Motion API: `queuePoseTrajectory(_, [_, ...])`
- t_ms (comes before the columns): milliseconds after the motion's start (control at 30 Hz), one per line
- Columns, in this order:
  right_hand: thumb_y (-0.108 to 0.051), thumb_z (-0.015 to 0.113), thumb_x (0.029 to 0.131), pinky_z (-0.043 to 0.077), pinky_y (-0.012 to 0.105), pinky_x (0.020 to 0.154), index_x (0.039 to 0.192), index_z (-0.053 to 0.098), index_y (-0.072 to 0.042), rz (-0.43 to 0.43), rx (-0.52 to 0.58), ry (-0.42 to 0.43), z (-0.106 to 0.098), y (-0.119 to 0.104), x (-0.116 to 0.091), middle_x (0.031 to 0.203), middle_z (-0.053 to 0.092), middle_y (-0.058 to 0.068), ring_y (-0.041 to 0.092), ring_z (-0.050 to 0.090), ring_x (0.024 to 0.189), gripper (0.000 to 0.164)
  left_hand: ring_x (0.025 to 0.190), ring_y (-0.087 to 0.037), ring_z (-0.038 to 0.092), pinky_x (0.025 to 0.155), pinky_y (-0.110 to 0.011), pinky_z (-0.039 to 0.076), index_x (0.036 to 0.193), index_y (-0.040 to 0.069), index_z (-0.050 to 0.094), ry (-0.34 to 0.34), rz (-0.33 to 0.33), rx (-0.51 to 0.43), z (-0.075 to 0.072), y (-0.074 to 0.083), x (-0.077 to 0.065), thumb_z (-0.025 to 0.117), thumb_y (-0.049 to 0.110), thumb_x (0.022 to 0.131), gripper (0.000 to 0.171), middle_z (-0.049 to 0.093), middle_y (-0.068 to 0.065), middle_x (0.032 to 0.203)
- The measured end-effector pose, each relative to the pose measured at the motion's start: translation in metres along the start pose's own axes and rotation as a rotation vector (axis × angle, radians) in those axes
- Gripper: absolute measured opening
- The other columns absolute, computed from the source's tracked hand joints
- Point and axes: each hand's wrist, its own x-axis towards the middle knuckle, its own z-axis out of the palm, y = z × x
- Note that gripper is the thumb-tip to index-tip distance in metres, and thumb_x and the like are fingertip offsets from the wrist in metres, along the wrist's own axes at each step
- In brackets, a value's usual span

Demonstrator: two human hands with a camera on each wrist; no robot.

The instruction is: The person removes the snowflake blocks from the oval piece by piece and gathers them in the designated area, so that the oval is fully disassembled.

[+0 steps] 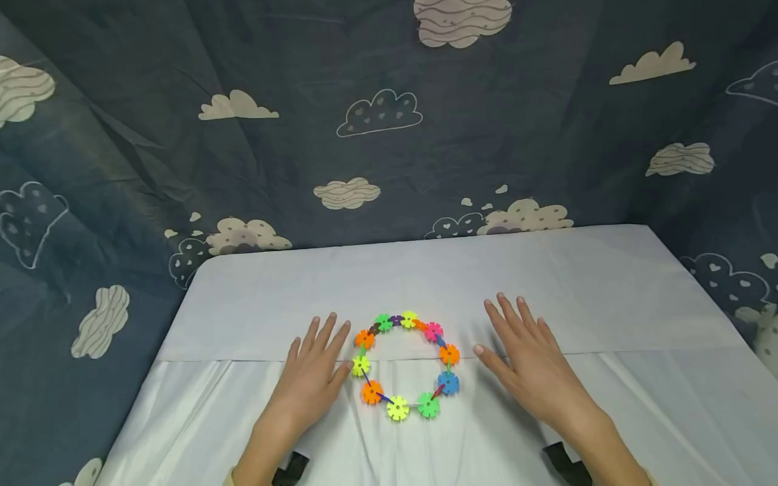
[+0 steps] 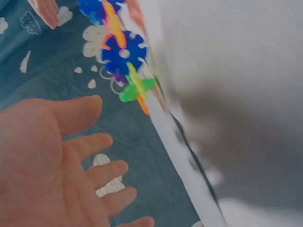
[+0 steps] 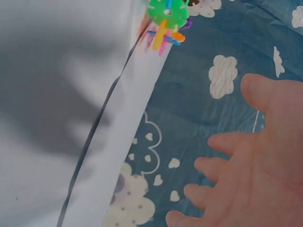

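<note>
A ring of slotted plastic discs (image 1: 398, 408), joined edge to edge in orange, yellow, green, blue, pink and purple, lies on the white cloth between both hands. Just left of it is my left hand (image 1: 310, 378), palm down with fingers spread and nothing held; the thumb tip comes close to a yellow disc (image 1: 361, 366). My right hand (image 1: 535, 364) is farther off on the other side, its fingers straight and its grasp empty. In the left wrist view a dark blue disc (image 2: 124, 53) shows beyond the thumb; the right wrist view catches a green disc (image 3: 169, 14) at the top.
White cloth (image 1: 547, 270) covers the table, with a seam running across it. Behind and at both sides hangs a dark blue curtain (image 1: 365, 54) printed with pale clouds. Black straps (image 1: 568, 466) show near the wrists.
</note>
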Motion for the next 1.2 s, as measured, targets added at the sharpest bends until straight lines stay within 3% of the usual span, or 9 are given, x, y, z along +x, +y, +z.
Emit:
queuePoseTrajectory(167, [-0.057,0.051,0.096,0.005,0.064,0.112,0.157,0.023,-0.015,-0.034,0.018,-0.014,-0.001,-0.009,0.001,0.162,0.014,0.013,0.039,0.004,0.148,0.079,0.148,-0.031,0.011,0.112,-0.061,0.019,0.152,0.019,0.039,-0.032,0.06,-0.074,-0.005,0.012,0.0,0.057,0.034,0.1,0.057,0.022,-0.008,0.161])
queuePoseTrajectory(333, [-0.046,0.06,0.096,0.008,0.06,0.114,0.157,0.026,-0.018,-0.095,0.024,-0.009,0.004,-0.016,0.003,0.163,0.015,0.008,0.035,0.007,0.148,0.076,0.148,-0.026,0.014,0.113,-0.056,0.021,0.151,0.019,0.042,-0.055,0.177,-0.117,-0.005,0.021,0.001,0.054,0.036,0.101,0.054,0.024,-0.003,0.16])
queuePoseTrajectory(667, [-0.034,0.072,0.09,0.019,0.053,0.114,0.146,0.049,-0.016,-0.344,0.091,-0.012,0.026,-0.024,0.006,0.156,0.033,0.003,0.026,0.026,0.145,0.063,0.144,-0.023,0.028,0.114,-0.049,0.023,0.145,0.019,0.049,-0.063,0.357,-0.104,0.007,0.029,-0.001,0.051,0.039,0.102,0.048,0.034,-0.004,0.156])
queuePoseTrajectory(967, [-0.036,0.071,0.091,0.03,0.05,0.111,0.138,0.058,-0.017,-0.468,0.13,-0.114,0.039,-0.033,0.004,0.15,0.043,-0.001,0.023,0.037,0.138,0.052,0.144,-0.023,0.028,0.113,-0.048,0.027,0.143,0.02,0.052,-0.12,0.421,-0.125,0.016,0.033,0.0,0.053,0.039,0.101,0.046,0.04,-0.004,0.152])
queuePoseTrajectory(1200, [-0.033,0.077,0.085,0.031,0.048,0.11,0.123,0.067,-0.016,-0.483,0.14,-0.272,0.041,-0.037,0.005,0.132,0.058,-0.004,0.021,0.046,0.128,0.042,0.133,-0.02,0.044,0.107,-0.043,0.036,0.133,0.019,0.061,-0.173,0.44,-0.159,0.022,0.036,0.002,0.062,0.035,0.097,0.039,0.055,0.004,0.134])
